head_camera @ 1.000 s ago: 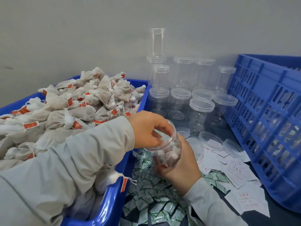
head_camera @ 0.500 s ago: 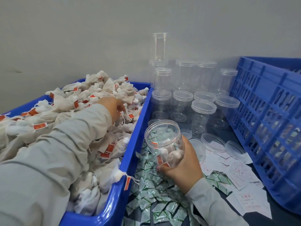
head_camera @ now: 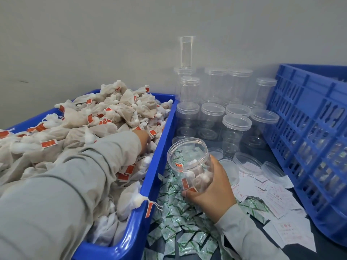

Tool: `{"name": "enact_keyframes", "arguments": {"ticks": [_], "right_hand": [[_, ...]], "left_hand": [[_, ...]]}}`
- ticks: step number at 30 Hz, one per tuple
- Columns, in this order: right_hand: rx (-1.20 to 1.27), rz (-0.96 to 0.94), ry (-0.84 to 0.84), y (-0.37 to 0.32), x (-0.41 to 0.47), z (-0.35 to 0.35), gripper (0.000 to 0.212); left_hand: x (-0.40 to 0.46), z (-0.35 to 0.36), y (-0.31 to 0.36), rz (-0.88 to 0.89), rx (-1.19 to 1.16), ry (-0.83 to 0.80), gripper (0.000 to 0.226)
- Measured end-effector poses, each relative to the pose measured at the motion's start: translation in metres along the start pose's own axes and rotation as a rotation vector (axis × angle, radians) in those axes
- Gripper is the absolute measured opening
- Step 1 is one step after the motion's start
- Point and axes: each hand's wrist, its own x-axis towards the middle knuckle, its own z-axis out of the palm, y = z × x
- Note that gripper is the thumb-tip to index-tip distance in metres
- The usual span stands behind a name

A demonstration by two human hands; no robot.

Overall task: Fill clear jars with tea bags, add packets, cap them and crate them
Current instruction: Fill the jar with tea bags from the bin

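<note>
Capped jars (head_camera: 236,128) crowded the rear; loose lids (head_camera: 247,163) and packets (head_camera: 174,212) covered the table, seemingly leaving little bare surface.

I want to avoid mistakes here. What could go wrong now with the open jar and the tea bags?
The jar in the right hand is tilted and uncapped, so its few tea bags could slide out. One tea bag hangs over the bin rim and may fall onto the green packets.

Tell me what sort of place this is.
Probably a small packing workshop, working by hand: a blue bin heaped with tea bags, rows of empty clear jars, and a blue crate beside them.
</note>
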Motion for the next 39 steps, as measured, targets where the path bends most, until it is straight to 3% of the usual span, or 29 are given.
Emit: {"name": "enact_keyframes", "arguments": {"ticks": [5,10,13,16,18,20,24,28,31,35,39], "right_hand": [[0.014,0.012,-0.011,0.001,0.0,-0.001,0.112],[0.037,0.02,-0.031,0.001,0.001,0.0,0.114],[0.04,0.018,-0.038,0.002,0.002,-0.001,0.113],[0.038,0.014,-0.04,0.002,0.002,-0.001,0.114],[0.024,0.007,-0.036,0.003,0.001,-0.001,0.112],[0.012,0.003,-0.026,0.003,0.001,-0.001,0.109],[0.015,0.002,-0.028,0.003,0.001,-0.001,0.113],[0.005,0.0,-0.023,0.003,0.001,0.0,0.112],[0.016,0.003,-0.024,0.004,0.001,0.001,0.112],[0.022,-0.005,-0.028,0.004,0.003,0.003,0.11],[0.016,0.0,-0.033,0.003,0.002,0.002,0.11]], "left_hand": [[-0.001,-0.003,0.004,-0.014,0.058,-0.002,0.033],[0.002,-0.004,0.001,-0.042,-0.074,0.074,0.034],[0.002,-0.004,-0.002,-0.085,-0.384,0.165,0.033],[0.001,-0.004,-0.006,-0.075,-0.985,0.118,0.029],[0.002,-0.005,-0.007,-0.128,-1.176,0.054,0.02],[0.003,-0.006,-0.007,-0.201,-1.273,-0.005,0.026],[0.004,-0.005,-0.008,-0.223,-1.243,-0.005,0.026],[0.003,-0.003,-0.008,-0.168,-1.19,-0.118,0.009],[0.003,0.0,-0.007,-0.059,-0.952,-0.083,0.009],[0.003,0.006,-0.002,-0.042,-0.72,0.016,0.042],[0.004,0.006,0.001,0.006,-0.589,0.053,0.049]]}}
